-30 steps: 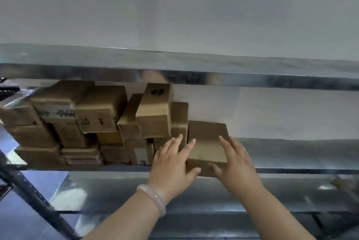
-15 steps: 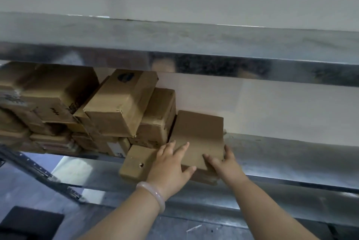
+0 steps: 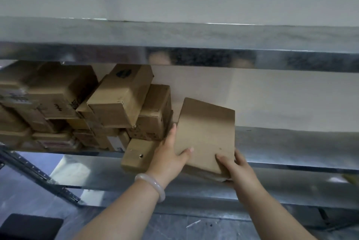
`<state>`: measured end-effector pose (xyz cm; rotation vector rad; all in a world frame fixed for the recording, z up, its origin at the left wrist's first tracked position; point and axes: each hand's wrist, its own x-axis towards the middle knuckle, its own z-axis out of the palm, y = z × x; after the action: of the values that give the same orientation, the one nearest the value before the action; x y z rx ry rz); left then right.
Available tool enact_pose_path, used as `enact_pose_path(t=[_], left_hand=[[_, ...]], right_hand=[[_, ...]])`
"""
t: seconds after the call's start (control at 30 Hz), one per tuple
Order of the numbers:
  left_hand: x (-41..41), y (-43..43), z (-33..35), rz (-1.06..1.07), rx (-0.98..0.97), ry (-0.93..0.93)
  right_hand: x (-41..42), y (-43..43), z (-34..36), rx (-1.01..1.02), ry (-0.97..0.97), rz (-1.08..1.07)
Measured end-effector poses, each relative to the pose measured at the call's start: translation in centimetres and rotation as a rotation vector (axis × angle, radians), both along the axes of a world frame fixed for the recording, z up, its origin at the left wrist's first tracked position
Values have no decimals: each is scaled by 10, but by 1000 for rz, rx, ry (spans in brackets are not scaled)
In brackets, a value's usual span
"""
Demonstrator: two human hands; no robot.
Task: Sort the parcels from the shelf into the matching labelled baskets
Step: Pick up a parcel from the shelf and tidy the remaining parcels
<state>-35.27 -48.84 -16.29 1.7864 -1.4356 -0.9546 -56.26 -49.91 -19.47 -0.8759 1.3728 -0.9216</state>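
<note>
Both hands hold a flat brown parcel [image 3: 206, 133] tilted at the front of the metal shelf [image 3: 291, 142], its near end over the lip, just right of the stack of boxes [image 3: 120, 100]. The left hand [image 3: 169, 160], a pale bracelet [image 3: 151, 183] on its wrist, grips the parcel's left edge, thumb across the top face and fingers running up the side, beside a small box [image 3: 138, 154]. The right hand [image 3: 237, 170] pinches the near right corner, thumb on top and fingers curled round the edge.
</note>
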Motion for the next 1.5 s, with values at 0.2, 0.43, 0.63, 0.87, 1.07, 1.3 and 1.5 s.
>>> enact_pose_path(t=[0.2, 0.43, 0.63, 0.87, 1.07, 1.3, 1.5], left_hand=[[7, 48, 28, -13, -121, 229], [39, 125, 59, -115, -202, 320], [80, 186, 69, 14, -277, 40], [129, 250, 92, 67, -205, -66], [190, 290, 99, 253, -301, 219], [271, 345, 88, 552, -493, 109], [316, 396, 87, 622, -342, 104]], right_hand=[[-7, 54, 39, -124, -45, -147], [16, 135, 76, -197, -159, -101], [67, 194, 111, -395, -15, -63], [160, 235, 124, -599, 324, 85], [239, 260, 125, -756, 478, 313], [311, 291, 120, -894, 389, 685], [375, 329, 119, -993, 244, 984]])
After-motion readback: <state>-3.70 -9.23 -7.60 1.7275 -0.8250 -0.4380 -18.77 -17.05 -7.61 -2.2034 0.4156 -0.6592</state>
